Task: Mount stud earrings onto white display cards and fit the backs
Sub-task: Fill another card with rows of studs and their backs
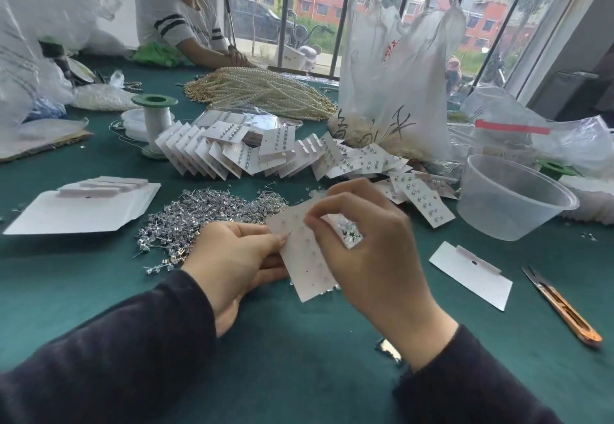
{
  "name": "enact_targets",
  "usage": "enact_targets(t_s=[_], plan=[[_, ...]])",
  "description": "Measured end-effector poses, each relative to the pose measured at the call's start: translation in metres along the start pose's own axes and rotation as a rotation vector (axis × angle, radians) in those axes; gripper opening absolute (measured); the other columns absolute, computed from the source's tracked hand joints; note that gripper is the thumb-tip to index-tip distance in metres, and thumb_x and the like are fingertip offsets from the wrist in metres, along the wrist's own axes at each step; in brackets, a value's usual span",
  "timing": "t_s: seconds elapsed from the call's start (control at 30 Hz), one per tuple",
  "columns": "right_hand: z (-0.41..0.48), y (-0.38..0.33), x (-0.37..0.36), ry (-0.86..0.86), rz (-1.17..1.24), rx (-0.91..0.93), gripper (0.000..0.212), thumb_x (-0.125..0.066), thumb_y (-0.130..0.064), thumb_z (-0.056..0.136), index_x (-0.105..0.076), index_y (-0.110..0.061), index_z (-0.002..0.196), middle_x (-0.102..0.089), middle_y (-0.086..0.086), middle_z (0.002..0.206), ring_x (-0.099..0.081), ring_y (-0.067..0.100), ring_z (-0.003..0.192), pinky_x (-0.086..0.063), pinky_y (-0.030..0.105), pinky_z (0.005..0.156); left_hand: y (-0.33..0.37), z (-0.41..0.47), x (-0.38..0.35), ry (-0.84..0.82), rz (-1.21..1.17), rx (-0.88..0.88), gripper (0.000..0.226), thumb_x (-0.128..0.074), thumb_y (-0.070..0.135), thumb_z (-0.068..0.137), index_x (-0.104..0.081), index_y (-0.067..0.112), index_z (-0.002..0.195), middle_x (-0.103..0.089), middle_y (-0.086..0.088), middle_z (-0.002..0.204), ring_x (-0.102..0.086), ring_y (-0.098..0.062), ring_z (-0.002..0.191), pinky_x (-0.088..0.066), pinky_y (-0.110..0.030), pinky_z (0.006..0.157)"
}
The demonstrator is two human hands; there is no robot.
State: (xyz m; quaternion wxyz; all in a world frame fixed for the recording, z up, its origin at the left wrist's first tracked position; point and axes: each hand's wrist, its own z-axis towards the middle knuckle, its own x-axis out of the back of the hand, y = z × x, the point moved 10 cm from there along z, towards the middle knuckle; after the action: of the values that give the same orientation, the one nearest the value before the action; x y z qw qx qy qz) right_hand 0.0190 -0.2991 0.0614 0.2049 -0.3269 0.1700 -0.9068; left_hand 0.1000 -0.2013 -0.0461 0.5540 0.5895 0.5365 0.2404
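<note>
Cards [99, 187], blank and white, sit stacked on a folded white sheet [66, 217] at the left of the green bench [292, 340]. Behind them stands a green-ended spool [154, 124] of pale thread. Next along, a heap of loose stud earrings [199, 221] glitters on the cloth, just ahead of the left hand [232, 257]. That hand's thumb and fingers are clamped on the left edge of a white display card [305, 264], holding it at a slant — the card sits between both hands, at the middle of the bench's near side. The right hand [375, 251] is over the card's upper part. Its thumb and forefinger are pressed together at the card face on something too small to make out, while its curled lower fingers cradle a cluster of studs [349, 234] against the palm. Beyond the hands a long fan of filled cards [265, 154] runs across the bench. Behind it lies a pile of pearl strands [259, 91], where another person [179, 18] in a white striped shirt sits. To the right stands a white plastic bag [392, 68] with handwriting on it — then a clear plastic tub [511, 197], a single blank card [470, 274] lying flat near it, and orange-handled thread snips [561, 304] at the far right.
</note>
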Motion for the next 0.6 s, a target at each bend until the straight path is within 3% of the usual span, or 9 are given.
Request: enact_targets(t_s=[0.1, 0.27, 0.4, 0.47, 0.6], plan=[[-0.004, 0.000, -0.016, -0.026, -0.047, 0.016, 0.007, -0.073, 0.000, 0.070, -0.070, -0.006, 0.072, -0.062, 0.007, 0.082, -0.058, 0.022, 0.081, -0.041, 0.019, 0.073, 0.000, 0.001, -0.001, -0.011, 0.007, -0.018, 0.010, -0.056, -0.008, 0.082, -0.058, -0.002, 0.074, -0.066, -0.008, 0.050, -0.063, -0.015, 0.042, -0.050, -0.020, 0.039], [-0.007, 0.006, -0.024, -0.046, -0.049, -0.021, 0.006, -0.070, -0.001, 0.069, -0.069, -0.007, 0.070, -0.061, 0.005, 0.080, -0.056, 0.021, 0.080, -0.033, 0.010, 0.074, -0.001, 0.003, 0.001, -0.002, 0.003, -0.028, 0.004, -0.058, -0.007, 0.081, -0.057, -0.006, 0.085, -0.066, -0.010, 0.051, -0.064, -0.016, 0.043, -0.050, -0.021, 0.040], [-0.007, 0.005, -0.022, -0.023, -0.012, -0.003, 0.006, -0.069, -0.002, 0.070, -0.069, -0.008, 0.070, -0.061, 0.003, 0.079, -0.057, 0.020, 0.077, -0.036, 0.011, 0.072, -0.001, 0.002, -0.001, -0.014, -0.006, -0.042, 0.003, -0.058, -0.007, 0.082, -0.058, -0.007, 0.085, -0.066, -0.010, 0.052, -0.063, -0.015, 0.043, -0.050, -0.020, 0.040], [-0.008, 0.003, -0.022, -0.018, -0.004, 0.005, 0.005, -0.069, -0.003, 0.070, -0.069, -0.008, 0.070, -0.061, 0.003, 0.078, -0.057, 0.020, 0.077, -0.039, 0.014, 0.071, 0.000, 0.002, -0.001, -0.013, -0.002, -0.050, 0.002, -0.057, -0.007, 0.082, -0.059, -0.007, 0.080, -0.065, -0.011, 0.053, -0.063, -0.015, 0.043, -0.050, -0.020, 0.040], [-0.009, 0.005, -0.024, -0.009, -0.015, -0.006, 0.004, -0.067, -0.004, 0.070, -0.068, -0.008, 0.069, -0.060, 0.002, 0.077, -0.057, 0.020, 0.077, -0.038, 0.015, 0.070, 0.000, 0.002, 0.000, -0.008, -0.003, -0.068, 0.023, -0.058, -0.007, 0.081, -0.062, -0.001, 0.059, -0.065, -0.010, 0.050, -0.061, -0.014, 0.041, -0.050, -0.019, 0.039]])
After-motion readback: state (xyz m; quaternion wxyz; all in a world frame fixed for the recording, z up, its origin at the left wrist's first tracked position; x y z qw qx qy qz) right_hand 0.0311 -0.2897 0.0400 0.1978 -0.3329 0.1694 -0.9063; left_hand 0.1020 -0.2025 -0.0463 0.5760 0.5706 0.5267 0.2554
